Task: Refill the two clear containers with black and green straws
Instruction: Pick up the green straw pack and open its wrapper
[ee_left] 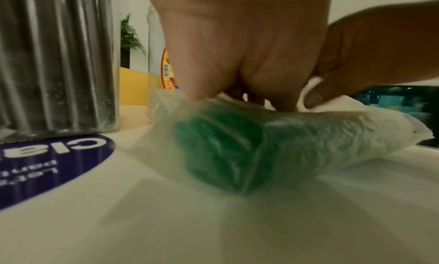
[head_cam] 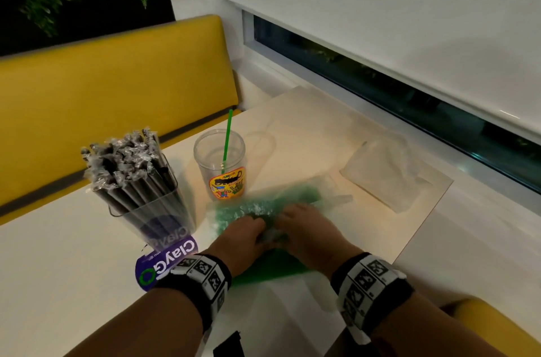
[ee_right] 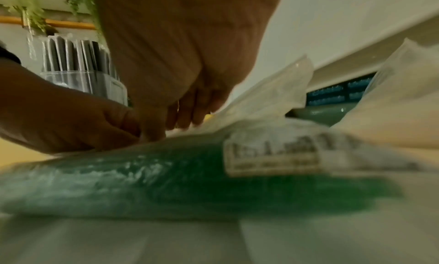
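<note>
A clear plastic bag of green straws (head_cam: 257, 210) lies on the white table (head_cam: 73, 283), blurred in all views. My left hand (head_cam: 243, 236) and right hand (head_cam: 298, 225) both pinch its plastic near the middle, fingers curled down onto the bag of green straws (ee_left: 249, 151) (ee_right: 166, 179). A clear container (head_cam: 155, 210) packed with wrapped black straws (head_cam: 128, 163) stands to the left. A second clear container (head_cam: 219, 163), with a yellow label, holds a single green straw (head_cam: 227, 137) and stands just behind the bag.
An empty clear plastic bag (head_cam: 383, 175) lies at the right on a pale board (head_cam: 322, 128). A round purple sticker (head_cam: 164, 263) lies under the black-straw container. A yellow bench (head_cam: 117, 87) runs behind the table; a window sill lies to the right.
</note>
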`<move>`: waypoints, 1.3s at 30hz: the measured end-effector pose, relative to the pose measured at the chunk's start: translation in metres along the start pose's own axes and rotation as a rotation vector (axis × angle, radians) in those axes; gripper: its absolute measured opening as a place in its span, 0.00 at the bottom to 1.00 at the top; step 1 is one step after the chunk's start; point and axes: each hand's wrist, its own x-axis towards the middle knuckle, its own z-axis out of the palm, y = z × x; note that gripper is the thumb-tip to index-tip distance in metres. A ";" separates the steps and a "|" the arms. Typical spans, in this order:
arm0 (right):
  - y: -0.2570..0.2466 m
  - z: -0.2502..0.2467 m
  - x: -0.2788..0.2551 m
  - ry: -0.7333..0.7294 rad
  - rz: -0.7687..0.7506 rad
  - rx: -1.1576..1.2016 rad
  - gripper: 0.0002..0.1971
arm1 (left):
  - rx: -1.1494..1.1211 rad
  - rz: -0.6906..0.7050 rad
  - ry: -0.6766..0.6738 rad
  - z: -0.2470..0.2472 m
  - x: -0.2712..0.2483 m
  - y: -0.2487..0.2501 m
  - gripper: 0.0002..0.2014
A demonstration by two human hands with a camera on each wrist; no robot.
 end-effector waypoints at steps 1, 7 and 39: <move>-0.002 0.004 0.001 -0.099 -0.037 0.017 0.14 | -0.001 0.025 -0.013 0.000 0.000 -0.002 0.11; -0.003 0.013 0.004 -0.049 -0.111 0.027 0.16 | -0.236 -0.034 -0.019 -0.012 -0.001 -0.006 0.13; 0.001 -0.027 0.039 -0.020 0.656 0.904 0.06 | -0.363 -0.096 0.394 -0.025 0.000 0.000 0.38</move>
